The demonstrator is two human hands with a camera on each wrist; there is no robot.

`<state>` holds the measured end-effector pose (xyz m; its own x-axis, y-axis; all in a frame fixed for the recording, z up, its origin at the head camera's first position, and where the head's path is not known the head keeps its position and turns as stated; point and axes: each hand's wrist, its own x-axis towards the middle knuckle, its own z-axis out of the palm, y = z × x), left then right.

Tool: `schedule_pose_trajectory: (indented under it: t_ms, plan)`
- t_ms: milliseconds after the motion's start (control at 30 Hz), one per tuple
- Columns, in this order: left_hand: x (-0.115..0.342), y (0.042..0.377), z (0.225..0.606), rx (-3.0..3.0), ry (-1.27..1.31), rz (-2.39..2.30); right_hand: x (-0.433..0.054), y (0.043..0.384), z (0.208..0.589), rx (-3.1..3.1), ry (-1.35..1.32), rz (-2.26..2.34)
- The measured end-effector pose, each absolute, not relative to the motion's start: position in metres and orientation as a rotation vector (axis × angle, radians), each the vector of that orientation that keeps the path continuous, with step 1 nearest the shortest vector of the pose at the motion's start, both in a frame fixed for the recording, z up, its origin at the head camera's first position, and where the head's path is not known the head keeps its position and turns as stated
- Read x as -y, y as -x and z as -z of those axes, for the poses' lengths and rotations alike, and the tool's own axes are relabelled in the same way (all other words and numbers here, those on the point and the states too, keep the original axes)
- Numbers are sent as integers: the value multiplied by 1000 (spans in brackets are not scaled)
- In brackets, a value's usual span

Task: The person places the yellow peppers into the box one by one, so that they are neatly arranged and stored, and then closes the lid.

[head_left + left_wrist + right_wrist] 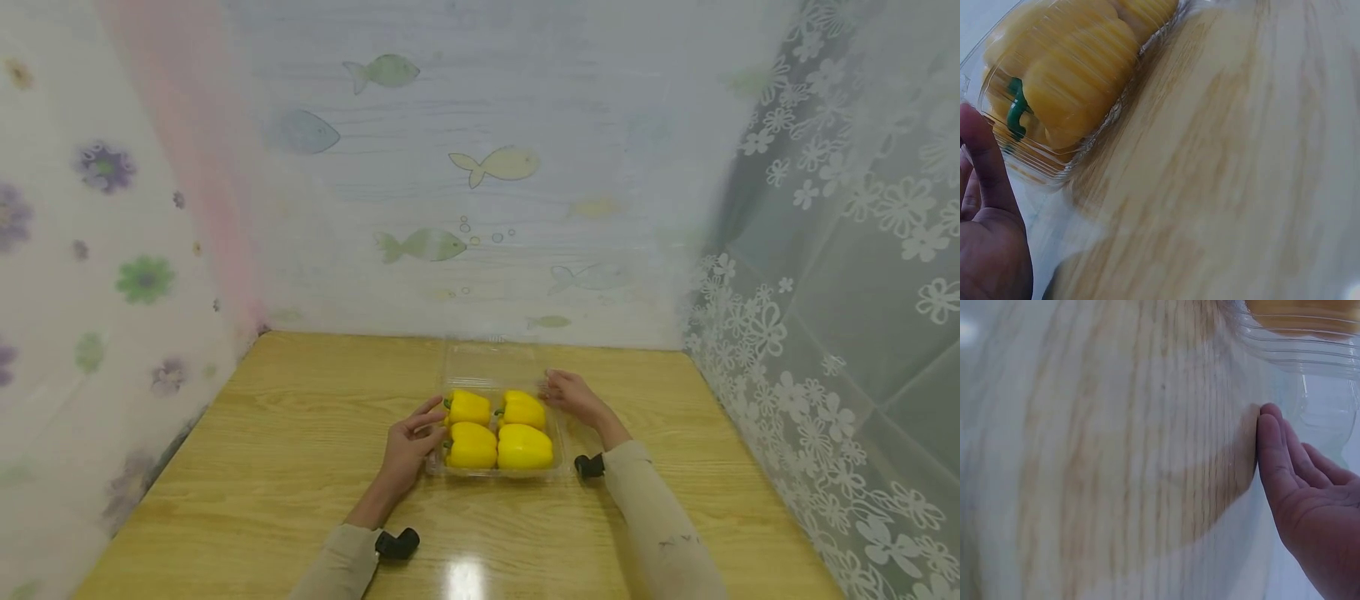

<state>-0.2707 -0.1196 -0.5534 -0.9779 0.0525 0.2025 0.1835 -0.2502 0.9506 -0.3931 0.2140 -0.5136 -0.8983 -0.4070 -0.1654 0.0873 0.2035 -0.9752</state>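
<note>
Several yellow bell peppers [525, 447] with green stems sit in two rows inside a clear plastic clamshell container [564, 454]. Its transparent lid [491, 364] lies folded back on the far side. At the container's left edge is my left hand [405, 446], fingers extended along the side. The left wrist view shows the thumb [988, 159] upright right at the clear rim, beside a pepper's green stem [1017, 109]. My right hand [577, 397] is at the far right corner near the lid. In the right wrist view its fingers [1275, 450] are nearly straight beside the clear plastic.
Underneath is a light wood-grain table [300, 467]. A pale curtain with fish prints [517, 162] hangs behind it, and flowered sheets [142, 279] close off both sides. Small black devices [397, 544] are at both wrists.
</note>
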Motion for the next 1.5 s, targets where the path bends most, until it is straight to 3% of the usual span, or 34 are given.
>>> schedule_pose_trajectory:
  t_ms: [833, 1500]
  plan:
    - [120, 271, 554, 1881, 306, 2402, -211, 401, 513, -2015, 338, 1846]
    - [120, 273, 555, 1867, 331, 2399, -214, 403, 495, -2111, 556, 1880]
